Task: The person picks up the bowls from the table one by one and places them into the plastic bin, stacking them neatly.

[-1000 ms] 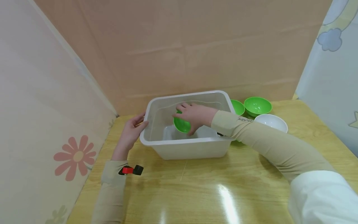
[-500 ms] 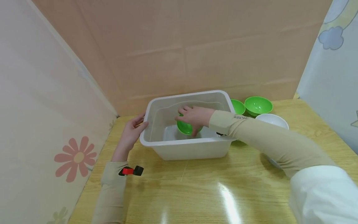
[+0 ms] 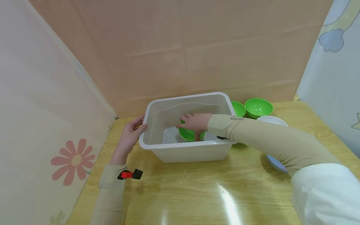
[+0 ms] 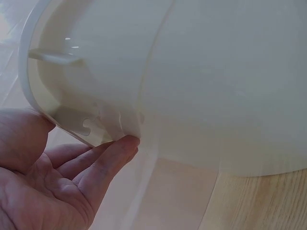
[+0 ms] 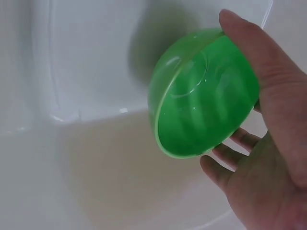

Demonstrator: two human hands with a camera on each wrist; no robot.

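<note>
Risk first, judged from how things lie: the right hand [image 5: 268, 143] holds the green bowl [image 5: 204, 93] tilted on edge, thumb over the rim and fingers [image 5: 225, 167] under the base. That grip looks shallow, so the bowl could slip and knock against the tub [image 3: 185, 150] floor. A sideways bump could also shove the tub, since the left hand [image 3: 127, 139] only rests against its rim w/ fingers fairly straight, not wrapped round it.

Pose, near to far: the left forearm lies along the table [image 3: 211, 193], and that hand's fingertips [image 4: 125, 143] touch under the tub's lip. The hands are well apart, w/ the tub wall between them. The right arm crosses over the tub's right rim and the wrist is bent down inside, the bowl low near the bottom. Whether it touches the floor, can't tell.

Beyond the right forearm: two more green bowls [image 3: 258, 107] and a white bowl [image 3: 271, 120], untouched.
</note>
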